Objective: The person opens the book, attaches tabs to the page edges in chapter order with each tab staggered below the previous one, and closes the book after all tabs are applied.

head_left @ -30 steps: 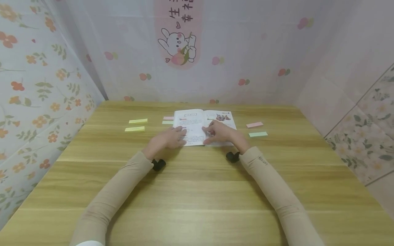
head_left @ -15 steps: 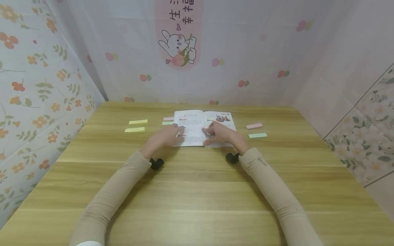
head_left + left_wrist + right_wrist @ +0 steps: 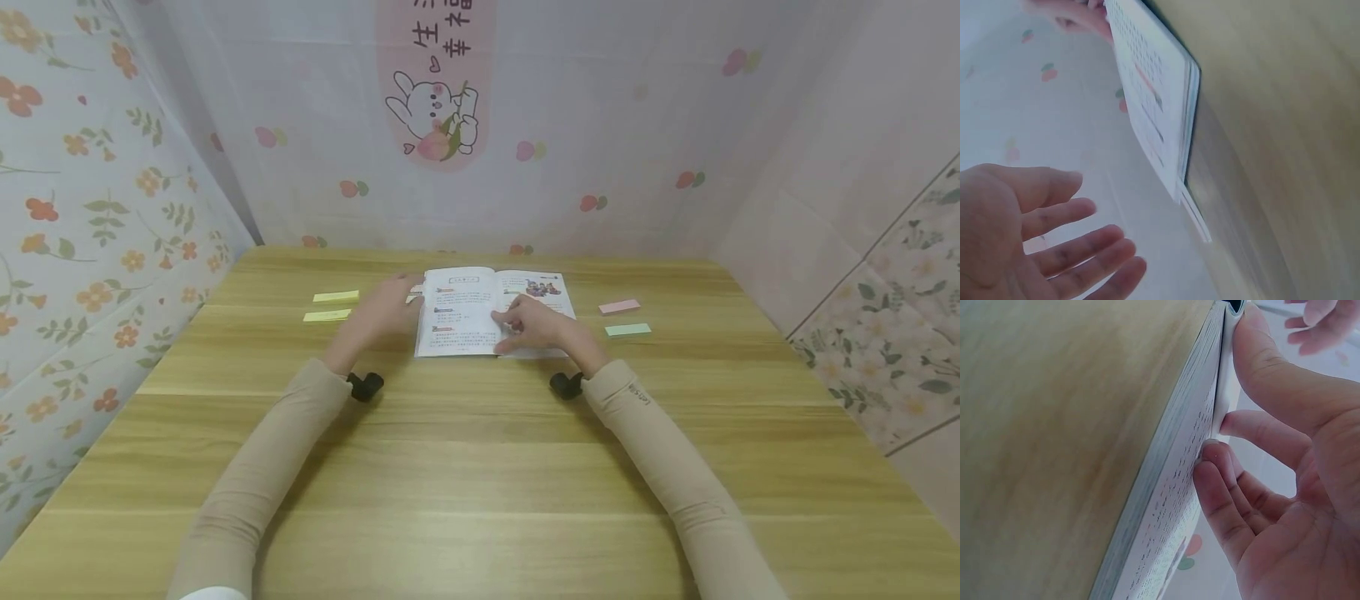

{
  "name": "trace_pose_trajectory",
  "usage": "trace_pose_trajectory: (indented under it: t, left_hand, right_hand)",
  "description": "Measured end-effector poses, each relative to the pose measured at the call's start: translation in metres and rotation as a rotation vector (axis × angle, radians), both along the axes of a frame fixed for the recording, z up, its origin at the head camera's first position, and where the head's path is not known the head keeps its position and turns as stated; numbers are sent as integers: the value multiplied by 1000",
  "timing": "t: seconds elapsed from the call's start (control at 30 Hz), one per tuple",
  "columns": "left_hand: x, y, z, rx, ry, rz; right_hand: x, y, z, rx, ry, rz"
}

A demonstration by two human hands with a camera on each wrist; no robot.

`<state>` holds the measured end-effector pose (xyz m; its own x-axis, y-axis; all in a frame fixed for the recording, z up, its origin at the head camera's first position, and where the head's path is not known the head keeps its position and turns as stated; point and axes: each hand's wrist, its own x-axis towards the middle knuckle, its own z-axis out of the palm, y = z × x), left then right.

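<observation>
An open book (image 3: 459,310) with printed text and a small coloured picture lies flat near the back of the table. My right hand (image 3: 536,323) rests on it beside the centre fold, and in the right wrist view its thumb (image 3: 1260,347) and fingertips press the pages near the spine. Off the book's left edge is my left hand (image 3: 381,312), fingers spread and relaxed with nothing in them, as the left wrist view shows. It is nearest the paper strips (image 3: 415,292) that poke out past the book's left side, mostly hidden by the hand.
Two yellow sticky-note strips (image 3: 327,316) lie to the left on the wooden table (image 3: 450,483). On the right are a pink strip (image 3: 619,307) and a green strip (image 3: 628,330). A patterned curtain (image 3: 562,200) hangs behind the table.
My left hand has lifted from the left page and moved left and back toward the strips beside the book, uncovering the page's text. The right hand stays in place.
</observation>
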<state>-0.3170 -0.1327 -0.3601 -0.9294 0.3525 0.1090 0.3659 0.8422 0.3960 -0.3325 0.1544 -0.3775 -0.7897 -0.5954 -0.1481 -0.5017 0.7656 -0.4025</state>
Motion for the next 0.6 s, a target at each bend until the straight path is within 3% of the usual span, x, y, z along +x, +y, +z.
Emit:
trace_pose_trajectory:
  t: [0.3, 0.6]
  left_hand:
    - [-12, -29, 2, 42, 17, 27]
    - [-15, -54, 5, 69, 11, 60]
  right_hand:
    - [0, -1, 1, 18, -19, -25]
    - [2, -1, 2, 22, -9, -11]
